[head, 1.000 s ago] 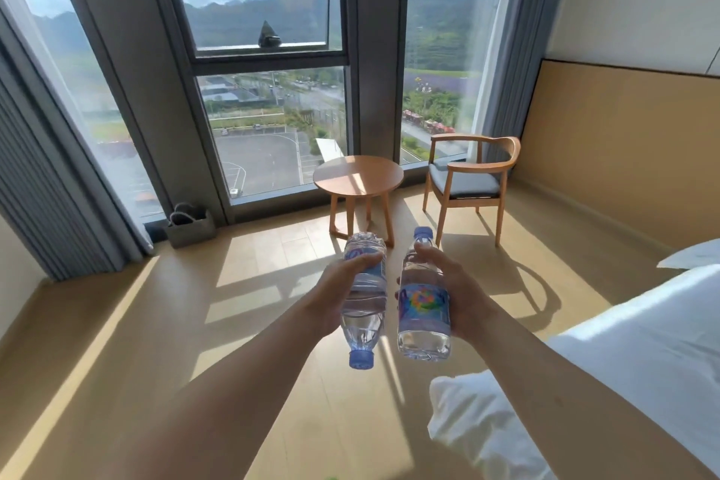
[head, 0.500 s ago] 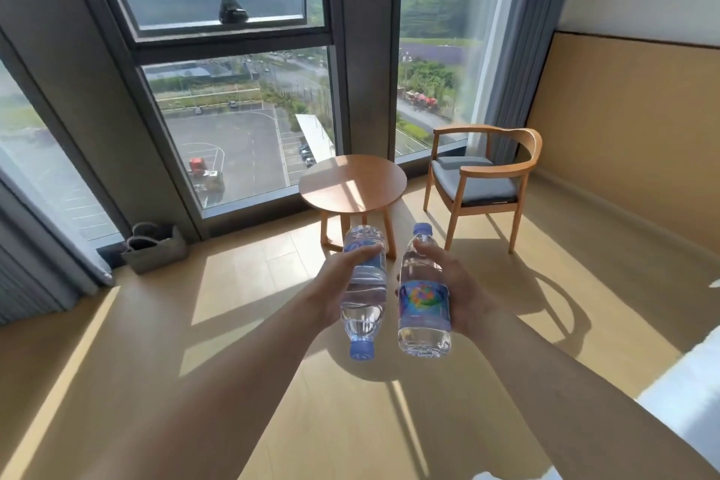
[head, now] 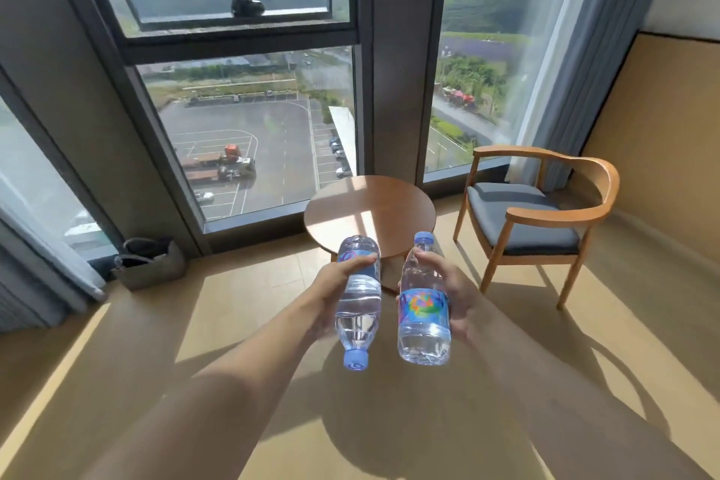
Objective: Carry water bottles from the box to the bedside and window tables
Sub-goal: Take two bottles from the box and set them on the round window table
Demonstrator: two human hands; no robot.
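The left grip (head: 331,290) holds an inverted water bottle (head: 358,296), the right grip (head: 454,292) an upright bottle (head: 422,308), both probably heavy, smooth, best clasped mid-body, round worktop (head: 370,210) just beyond.

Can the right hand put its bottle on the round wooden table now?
Probably not yet. The right hand holds an upright clear water bottle short of the round wooden table, though bare floor lies between, nothing blocking.
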